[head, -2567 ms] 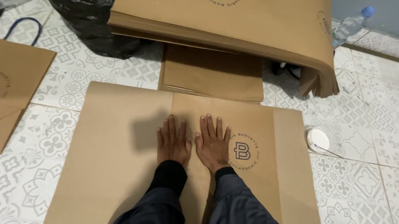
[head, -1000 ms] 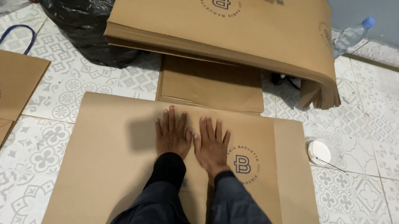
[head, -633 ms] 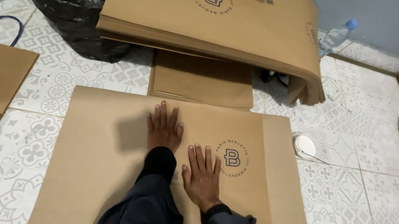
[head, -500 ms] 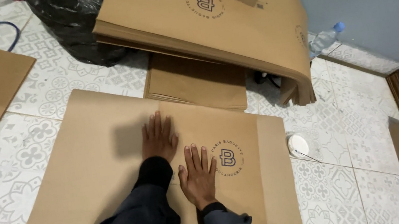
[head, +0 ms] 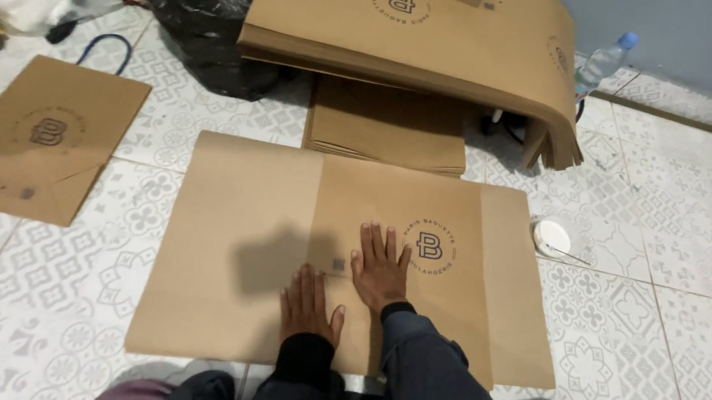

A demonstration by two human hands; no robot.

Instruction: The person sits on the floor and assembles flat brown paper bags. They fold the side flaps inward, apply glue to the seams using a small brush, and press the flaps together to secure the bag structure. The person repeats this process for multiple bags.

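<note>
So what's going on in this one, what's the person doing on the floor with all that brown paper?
A person kneels on a patterned tile floor and presses both palms flat on a large brown paper sheet spread out in front of them. The left hand and right hand lie side by side near the sheet's fold line, next to a round printed logo. Neither hand grips anything. A thick stack of similar sheets droops behind, and one finished-looking flat bag lies to the left.
</note>
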